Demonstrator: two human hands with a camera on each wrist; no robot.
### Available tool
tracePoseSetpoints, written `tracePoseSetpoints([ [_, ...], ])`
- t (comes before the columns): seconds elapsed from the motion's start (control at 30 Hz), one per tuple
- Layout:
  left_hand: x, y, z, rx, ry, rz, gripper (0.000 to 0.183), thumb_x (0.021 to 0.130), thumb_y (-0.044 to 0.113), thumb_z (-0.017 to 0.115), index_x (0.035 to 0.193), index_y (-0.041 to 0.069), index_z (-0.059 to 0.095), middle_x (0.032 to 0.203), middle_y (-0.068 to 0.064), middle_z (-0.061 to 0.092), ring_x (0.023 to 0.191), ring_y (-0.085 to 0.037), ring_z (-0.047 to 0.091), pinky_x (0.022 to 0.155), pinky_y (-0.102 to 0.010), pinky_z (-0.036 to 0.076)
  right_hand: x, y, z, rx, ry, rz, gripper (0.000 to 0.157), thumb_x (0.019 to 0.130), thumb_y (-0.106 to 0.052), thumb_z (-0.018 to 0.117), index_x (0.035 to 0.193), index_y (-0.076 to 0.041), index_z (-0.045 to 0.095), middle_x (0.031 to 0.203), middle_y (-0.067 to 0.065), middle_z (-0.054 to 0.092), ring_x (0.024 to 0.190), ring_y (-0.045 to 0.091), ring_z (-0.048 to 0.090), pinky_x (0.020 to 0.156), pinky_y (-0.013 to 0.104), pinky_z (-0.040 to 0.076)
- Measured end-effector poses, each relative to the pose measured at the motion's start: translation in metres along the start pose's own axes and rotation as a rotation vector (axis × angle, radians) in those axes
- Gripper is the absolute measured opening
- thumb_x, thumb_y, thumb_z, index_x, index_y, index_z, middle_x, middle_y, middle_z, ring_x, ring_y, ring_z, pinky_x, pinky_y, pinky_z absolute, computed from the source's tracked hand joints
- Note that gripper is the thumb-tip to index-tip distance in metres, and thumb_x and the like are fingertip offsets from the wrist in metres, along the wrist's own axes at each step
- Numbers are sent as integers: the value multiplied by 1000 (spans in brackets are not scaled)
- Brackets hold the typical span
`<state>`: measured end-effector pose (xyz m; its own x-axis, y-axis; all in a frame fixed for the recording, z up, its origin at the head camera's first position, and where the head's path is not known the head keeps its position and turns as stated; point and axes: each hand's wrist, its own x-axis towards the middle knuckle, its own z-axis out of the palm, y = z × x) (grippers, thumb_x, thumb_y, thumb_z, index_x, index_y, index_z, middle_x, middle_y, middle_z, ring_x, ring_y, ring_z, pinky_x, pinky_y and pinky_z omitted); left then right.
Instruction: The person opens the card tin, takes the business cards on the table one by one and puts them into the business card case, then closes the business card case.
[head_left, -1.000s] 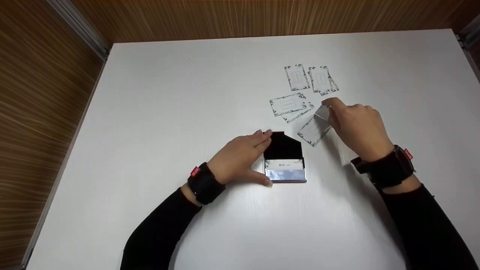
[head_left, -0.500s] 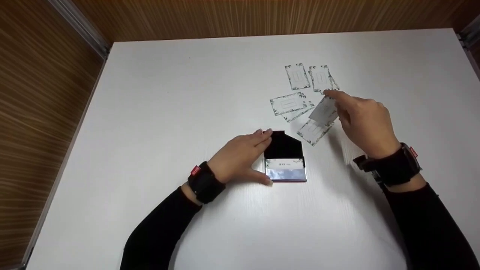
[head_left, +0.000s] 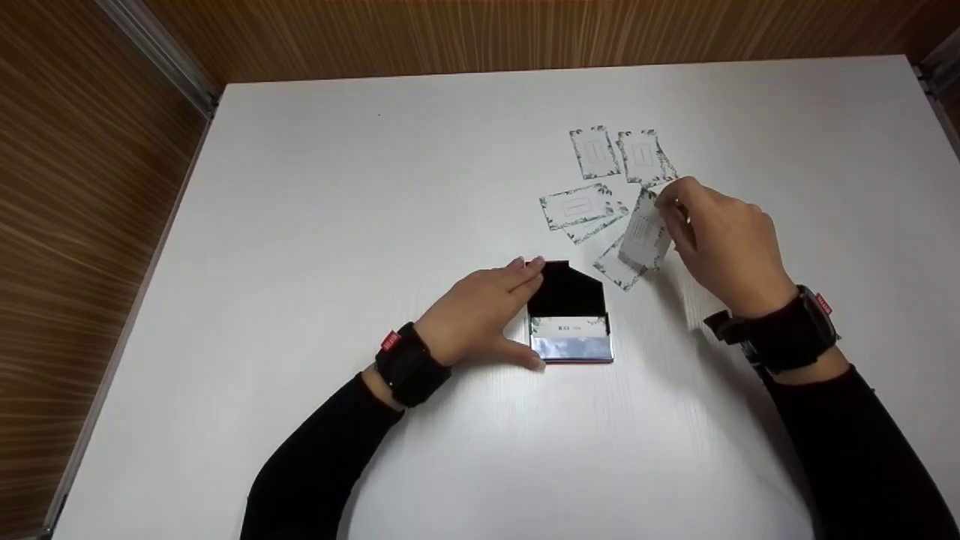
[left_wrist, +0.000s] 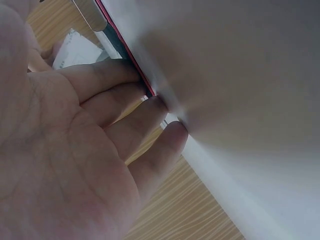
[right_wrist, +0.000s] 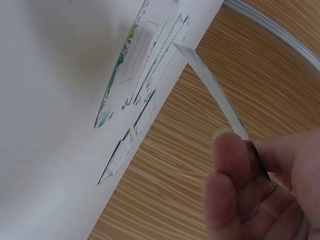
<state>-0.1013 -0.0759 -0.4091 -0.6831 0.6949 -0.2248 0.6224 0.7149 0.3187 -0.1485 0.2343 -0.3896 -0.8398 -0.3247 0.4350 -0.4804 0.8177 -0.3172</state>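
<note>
Now more visible than earlier, a card point(head_left: 645, 231) is pinched by the right hand point(head_left: 726, 244).
At its seven o'clock, a case point(head_left: 568, 294) is touched by the straight-fingered left hand point(head_left: 480, 311).

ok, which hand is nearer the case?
Left. The left hand touches the case at its left side; the right hand is apart, ahead-right, pinching a card.

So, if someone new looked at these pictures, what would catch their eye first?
Probably the open card case, its black lining stark against the white table, with the left hand at its left edge. Next, the leaf-bordered card pinched in the right hand, raised over another card. Beyond the case, more cards lie flat on the table, some overlapping.
</note>
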Motion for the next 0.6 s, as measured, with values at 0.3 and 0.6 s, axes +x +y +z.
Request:
tracePoseSetpoints([
  [0.3,0,0,-2,8,-4,5,112,76,73,68,156,3,31,167,-5,19,153,-23,20,121,-40,26,-1,0,2,49,14,-52,12,94,-10,69,106,-7,71,97,7,73,64,24,63,51,37,43],
  [0.6,-1,1,-2,2,-2,0,112,76,74,68,156,4,31,167,-5,20,153,-23,20,121,-40,27,-1,1,4,8,-1,-82,26,89,1,62,110,-10,74,94,7,65,52,16,47,44,31,33],
])
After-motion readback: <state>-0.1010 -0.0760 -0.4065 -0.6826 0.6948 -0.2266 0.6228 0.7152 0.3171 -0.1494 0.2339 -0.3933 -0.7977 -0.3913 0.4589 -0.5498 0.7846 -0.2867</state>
